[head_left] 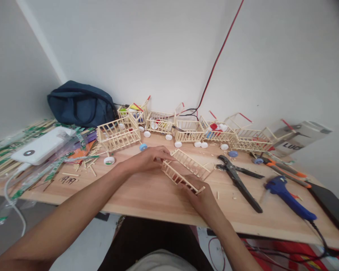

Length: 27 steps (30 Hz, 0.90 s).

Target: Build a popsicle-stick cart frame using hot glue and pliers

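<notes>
Between my hands, above the front of the table, is a small cart basket [193, 164] built from thin wooden sticks, without wheels on the parts I can see. My left hand [151, 159] has its fingers bent on the basket's left end. Around the near side and underneath, my right hand [199, 195] grips the same basket, with some fingers hidden behind the slats. A finished-looking stick cart [119, 134] with bottle-cap wheels stands left of my left hand. Right of the basket lie black-handled cutters [240, 180].
Several stick carts with red-topped handles, one a cart [189, 131], line the back by the wall. A blue glue gun [290, 197], orange-handled pliers [288, 171] and a black phone-like slab [330, 207] lie right. At left are a white power bank [42, 146], wrapped sticks and a blue bag [81, 103].
</notes>
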### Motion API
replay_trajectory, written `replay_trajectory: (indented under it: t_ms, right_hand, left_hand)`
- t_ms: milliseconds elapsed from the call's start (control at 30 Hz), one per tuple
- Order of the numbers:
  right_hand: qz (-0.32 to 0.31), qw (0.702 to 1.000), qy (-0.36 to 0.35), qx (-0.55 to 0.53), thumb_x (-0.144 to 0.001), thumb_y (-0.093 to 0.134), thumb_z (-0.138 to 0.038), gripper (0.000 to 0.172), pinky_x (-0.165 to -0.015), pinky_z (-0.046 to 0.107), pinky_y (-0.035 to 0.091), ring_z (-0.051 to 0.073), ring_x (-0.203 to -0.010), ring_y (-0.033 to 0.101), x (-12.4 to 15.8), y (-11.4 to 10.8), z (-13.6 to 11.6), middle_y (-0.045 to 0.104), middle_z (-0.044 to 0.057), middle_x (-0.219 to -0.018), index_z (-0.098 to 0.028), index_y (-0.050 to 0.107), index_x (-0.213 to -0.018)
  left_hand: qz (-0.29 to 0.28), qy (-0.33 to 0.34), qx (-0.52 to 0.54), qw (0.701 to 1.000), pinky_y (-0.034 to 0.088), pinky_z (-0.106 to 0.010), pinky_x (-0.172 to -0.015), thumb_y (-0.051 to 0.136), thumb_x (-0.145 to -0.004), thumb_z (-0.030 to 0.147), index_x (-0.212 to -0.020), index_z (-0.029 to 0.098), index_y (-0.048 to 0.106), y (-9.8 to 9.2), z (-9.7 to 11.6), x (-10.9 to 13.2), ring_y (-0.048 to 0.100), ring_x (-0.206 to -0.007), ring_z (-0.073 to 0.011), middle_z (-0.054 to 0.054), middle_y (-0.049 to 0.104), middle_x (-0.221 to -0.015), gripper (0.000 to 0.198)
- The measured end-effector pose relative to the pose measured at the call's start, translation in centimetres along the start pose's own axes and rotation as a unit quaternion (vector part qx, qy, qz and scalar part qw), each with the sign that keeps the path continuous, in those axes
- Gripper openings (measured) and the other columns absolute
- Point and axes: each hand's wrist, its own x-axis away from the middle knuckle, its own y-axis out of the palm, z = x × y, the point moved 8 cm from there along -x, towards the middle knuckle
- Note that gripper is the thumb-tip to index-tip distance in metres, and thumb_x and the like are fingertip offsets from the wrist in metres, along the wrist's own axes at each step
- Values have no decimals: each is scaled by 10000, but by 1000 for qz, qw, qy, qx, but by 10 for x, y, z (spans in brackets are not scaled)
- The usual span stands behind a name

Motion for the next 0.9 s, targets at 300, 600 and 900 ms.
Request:
replay_trajectory:
  t_ms: [300, 600, 900]
  right_hand:
    - [-1, 1000, 7, -2, -908, 522, -275, 220, -808, 363, 522, 228, -906, 687, 0, -1, 1, 751, 68, -953, -227, 723, -984]
    - [-1, 1000, 18, 19, -902, 524, -278, 227, -803, 352, 535, 220, -895, 694, 0, -2, 2, 751, 67, -934, -231, 736, -967]
    - [-2, 1000, 12, 19, -899, 524, -265, 235, -839, 367, 534, 222, -910, 696, 0, -1, 0, 752, 60, -974, -244, 737, -996]
  left_hand:
    - [-11, -4, 14, 1000, 489, -236, -776, 630, -834, 213, -1271, 254, 602, -6, 6, 1, 588, -1004, -172, -108, 601, -1190, 440]
    - [-26, -62, 30, 997, 499, -248, -763, 638, -833, 199, -1297, 269, 567, -20, 11, 4, 578, -967, -152, -105, 553, -1251, 475]
    - [-22, -17, 38, 999, 492, -236, -783, 599, -862, 195, -1107, 227, 689, -20, 15, 1, 566, -1036, -168, -104, 552, -1157, 263]
